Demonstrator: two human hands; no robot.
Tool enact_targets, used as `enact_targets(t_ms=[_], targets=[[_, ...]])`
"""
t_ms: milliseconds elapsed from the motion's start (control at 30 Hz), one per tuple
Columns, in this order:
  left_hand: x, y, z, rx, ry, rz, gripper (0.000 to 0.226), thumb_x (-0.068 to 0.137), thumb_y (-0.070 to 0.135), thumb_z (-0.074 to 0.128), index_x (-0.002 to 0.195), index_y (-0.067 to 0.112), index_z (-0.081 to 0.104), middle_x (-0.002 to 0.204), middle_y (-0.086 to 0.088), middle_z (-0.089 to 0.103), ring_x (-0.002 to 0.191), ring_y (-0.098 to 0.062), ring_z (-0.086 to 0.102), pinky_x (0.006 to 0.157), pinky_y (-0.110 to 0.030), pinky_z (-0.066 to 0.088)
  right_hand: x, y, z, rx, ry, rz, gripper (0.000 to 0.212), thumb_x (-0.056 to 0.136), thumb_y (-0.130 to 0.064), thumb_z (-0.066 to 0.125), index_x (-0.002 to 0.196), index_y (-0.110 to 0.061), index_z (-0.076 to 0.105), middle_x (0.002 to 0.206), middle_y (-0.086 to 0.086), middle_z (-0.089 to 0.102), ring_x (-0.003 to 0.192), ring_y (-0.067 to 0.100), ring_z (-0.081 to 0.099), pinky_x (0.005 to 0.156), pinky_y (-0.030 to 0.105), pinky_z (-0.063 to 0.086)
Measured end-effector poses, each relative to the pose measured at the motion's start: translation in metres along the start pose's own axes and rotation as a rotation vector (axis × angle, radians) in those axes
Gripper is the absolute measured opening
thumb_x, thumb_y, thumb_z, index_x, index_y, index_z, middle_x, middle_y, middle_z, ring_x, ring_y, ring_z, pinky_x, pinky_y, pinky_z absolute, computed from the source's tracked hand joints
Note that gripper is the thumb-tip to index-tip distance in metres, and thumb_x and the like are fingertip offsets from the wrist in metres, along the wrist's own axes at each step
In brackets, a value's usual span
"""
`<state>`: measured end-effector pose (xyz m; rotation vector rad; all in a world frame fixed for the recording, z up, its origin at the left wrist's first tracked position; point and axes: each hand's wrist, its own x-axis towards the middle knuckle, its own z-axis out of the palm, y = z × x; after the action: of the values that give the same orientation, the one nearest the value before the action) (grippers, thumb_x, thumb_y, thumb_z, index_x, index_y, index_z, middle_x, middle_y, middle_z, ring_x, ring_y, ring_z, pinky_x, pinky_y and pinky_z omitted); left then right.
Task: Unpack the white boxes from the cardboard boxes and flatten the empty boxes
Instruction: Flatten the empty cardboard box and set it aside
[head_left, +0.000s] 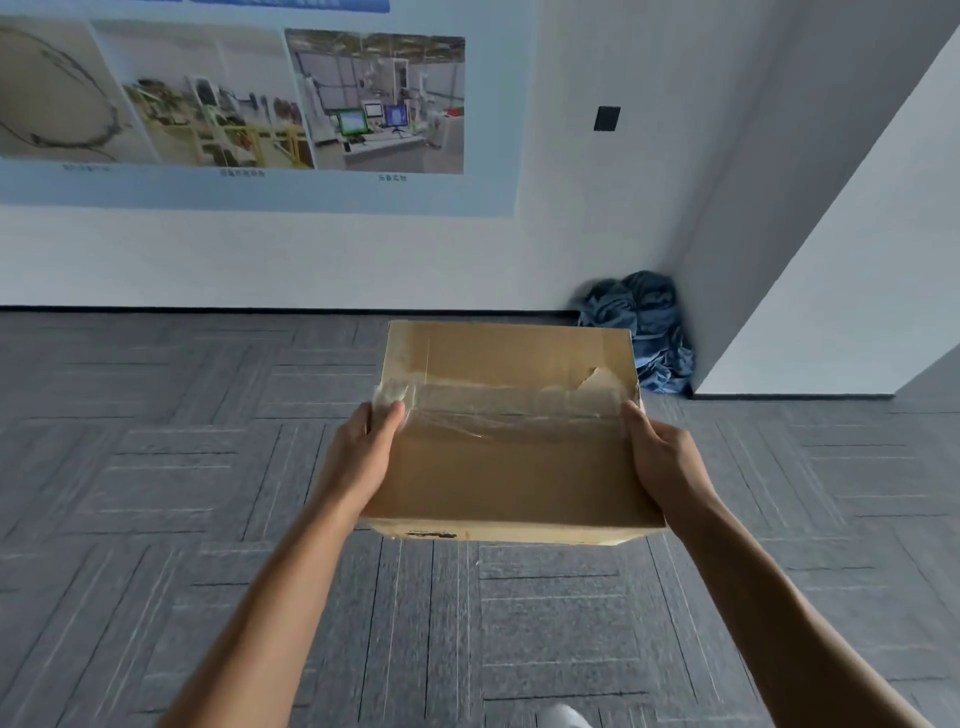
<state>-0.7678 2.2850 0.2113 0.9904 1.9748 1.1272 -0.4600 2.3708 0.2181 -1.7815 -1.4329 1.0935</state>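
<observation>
Two bare forearms, no sleeves in view — uncovered from the bottom edge up to the wrists. Left hand (371, 447) and right hand (660, 452) both bare: no gloves, rings, watch or bands visible. Nails short, unpainted as far as can be told. Bottom edge, approx. centre-right — a white rounded shape, prob. a shoe toe (563, 717), blurred; no laces or markings readable.

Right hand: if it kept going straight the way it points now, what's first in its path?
Probably the blue cloth heap in the corner. The right hand grips the cardboard box and points forward, slightly left; depth is unclear, so it could meet the white wall instead.
</observation>
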Motion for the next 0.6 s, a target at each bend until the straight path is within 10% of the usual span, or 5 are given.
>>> enact_targets(t_ms=[333, 600], targets=[[0.281, 0.018, 0.052, -0.01, 0.022, -0.069, 0.035, 0.103, 0.051, 0.053, 0.1, 0.018, 0.066, 0.095, -0.01, 0.073, 0.089, -0.032, 0.07, 0.07, -0.035, 0.047, 0.275, -0.057, 0.101, 0.037, -0.093, 0.027, 0.076, 0.09, -0.077, 0.045, 0.087, -0.006, 0.074, 0.085, 0.018, 0.075, 0.084, 0.038, 0.073, 0.08, 0.056, 0.06], [0.526, 0.101, 0.109, -0.016, 0.045, -0.099, 0.032, 0.107, 0.043, 0.049, 0.105, 0.014, 0.062, 0.094, -0.003, 0.065, 0.079, -0.015, 0.058, 0.065, -0.029, 0.043, 0.523, -0.157, 0.147, 0.069, -0.128, 0.067, 0.061, 0.098, -0.067, 0.044, 0.09, -0.015, 0.076, 0.09, 0.011, 0.076, 0.088, 0.031, 0.073, 0.084, 0.05, 0.061]])
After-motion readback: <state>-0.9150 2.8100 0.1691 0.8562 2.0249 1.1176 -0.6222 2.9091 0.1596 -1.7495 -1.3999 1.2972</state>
